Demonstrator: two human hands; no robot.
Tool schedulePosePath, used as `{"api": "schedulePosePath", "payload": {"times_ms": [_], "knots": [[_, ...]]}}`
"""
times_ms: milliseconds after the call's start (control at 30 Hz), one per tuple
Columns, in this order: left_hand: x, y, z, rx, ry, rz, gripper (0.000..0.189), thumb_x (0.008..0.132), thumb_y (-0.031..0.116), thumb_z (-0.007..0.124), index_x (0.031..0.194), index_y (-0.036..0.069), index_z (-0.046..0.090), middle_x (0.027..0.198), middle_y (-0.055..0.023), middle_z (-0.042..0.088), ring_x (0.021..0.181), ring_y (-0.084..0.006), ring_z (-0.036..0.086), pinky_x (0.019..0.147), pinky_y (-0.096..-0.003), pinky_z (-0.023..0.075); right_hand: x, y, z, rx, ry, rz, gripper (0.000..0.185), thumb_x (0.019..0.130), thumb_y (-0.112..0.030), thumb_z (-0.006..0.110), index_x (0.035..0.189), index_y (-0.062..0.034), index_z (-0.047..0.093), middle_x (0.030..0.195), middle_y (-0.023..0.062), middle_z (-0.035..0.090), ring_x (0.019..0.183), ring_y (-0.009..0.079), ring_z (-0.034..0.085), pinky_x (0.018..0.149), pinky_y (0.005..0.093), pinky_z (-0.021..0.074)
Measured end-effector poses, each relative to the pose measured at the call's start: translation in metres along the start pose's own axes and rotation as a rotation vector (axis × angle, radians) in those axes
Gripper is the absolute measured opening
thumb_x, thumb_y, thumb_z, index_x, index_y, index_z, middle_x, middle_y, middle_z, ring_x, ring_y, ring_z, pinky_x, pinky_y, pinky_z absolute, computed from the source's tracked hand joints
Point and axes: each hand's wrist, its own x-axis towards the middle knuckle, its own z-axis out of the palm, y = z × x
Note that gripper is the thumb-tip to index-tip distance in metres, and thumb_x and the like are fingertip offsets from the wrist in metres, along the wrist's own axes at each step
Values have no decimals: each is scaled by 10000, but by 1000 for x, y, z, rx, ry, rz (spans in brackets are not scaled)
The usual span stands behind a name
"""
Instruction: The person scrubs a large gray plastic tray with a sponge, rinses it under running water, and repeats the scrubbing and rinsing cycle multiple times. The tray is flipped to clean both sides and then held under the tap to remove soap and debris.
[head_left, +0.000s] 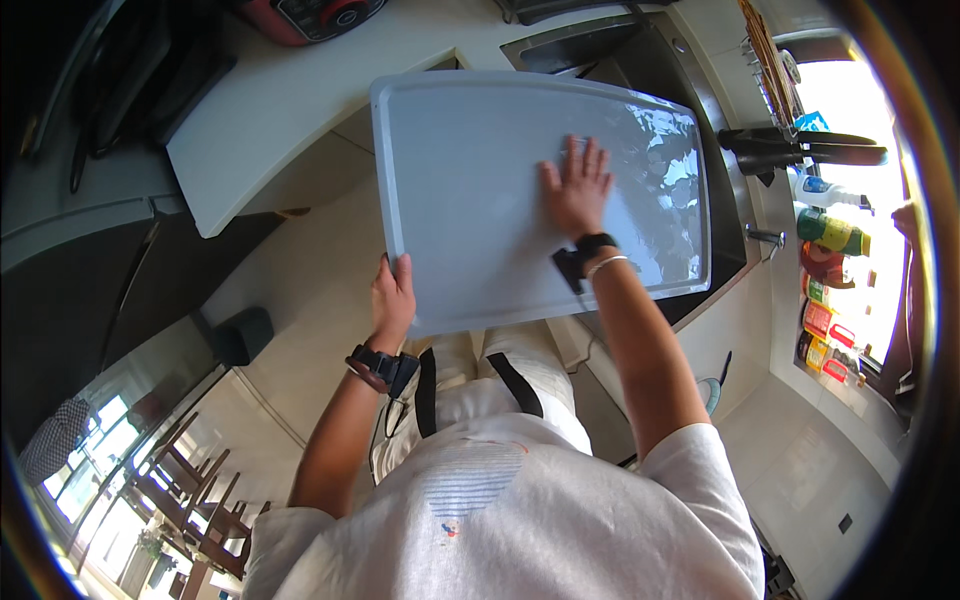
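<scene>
A large grey rectangular tray or board with a raised rim (465, 195) is held tilted, its right end over the sink (731, 274). Water glistens on the right part of its surface. My left hand (394, 296) grips the tray's near left edge, thumb on top. My right hand (580, 191) lies palm down with fingers spread on the tray's surface, right of its middle. Both wrists wear dark straps with small devices. The tray hides part of the sink and of the counter edge.
A light countertop (300, 105) runs beyond the tray, with a red appliance (319, 19) on it. A metal faucet handle (765, 237), a black knife or utensil holder (757, 152) and several bottles, one green (832, 231), stand at the right by the window.
</scene>
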Motion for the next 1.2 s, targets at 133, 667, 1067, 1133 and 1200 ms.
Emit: {"api": "schedulePosePath", "payload": {"times_ms": [133,667,1067,1133,1200], "knots": [[2,2,-2,-41,2,-45,403,1073,341,400,966,0,586,740,-234,623,663,-426,623,575,-488,462,-47,-69,-2,58,-54,-243,700,970,-521,519,1560,-199,324,1647,139,204,1524,384,130,1203,585,130],[3,-3,-3,-33,30,29,356,1065,306,431,925,8,566,702,-229,601,644,-441,600,561,-478,471,-3,29,-49,183,-20,-429,389,902,-77,632,1288,-65,587,1356,143,570,1232,384,517,1053,415,439],[8,-5,-4,-35,35,23,374,1061,308,435,905,-3,571,696,-236,593,634,-447,586,559,-481,461,9,21,-54,252,-10,-314,352,910,23,561,1241,-86,611,1261,157,605,1119,394,575,990,446,463],[8,-6,-4,-54,-5,-23,374,1061,307,436,914,-6,578,700,-237,596,634,-445,587,561,-480,462,7,22,-56,237,-23,-312,365,920,26,554,1261,-94,601,1281,160,595,1135,394,574,996,448,464],[8,-6,-4,-57,15,17,376,1061,309,435,928,-11,583,700,-236,597,633,-444,588,561,-478,461,6,22,-58,215,-1,-358,376,919,41,549,1265,-96,599,1284,157,595,1137,389,575,990,446,471]]}}
